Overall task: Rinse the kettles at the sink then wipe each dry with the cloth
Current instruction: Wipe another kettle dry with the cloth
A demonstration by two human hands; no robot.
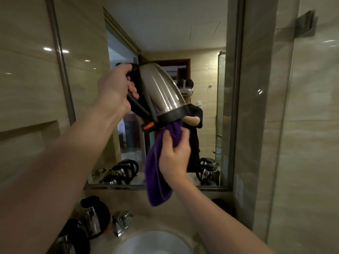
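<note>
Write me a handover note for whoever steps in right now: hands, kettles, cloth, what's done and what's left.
Left hand grips the handle of the raised kettle, tilted in front of the mirror.
Right hand holds the purple cloth against the kettle's base.
Two more kettles stand on the counter left of the tap; the sink is below.
Done: cannot tell which kettles are rinsed.
Left: finish wiping this kettle, set it down, then deal with the others.
</note>
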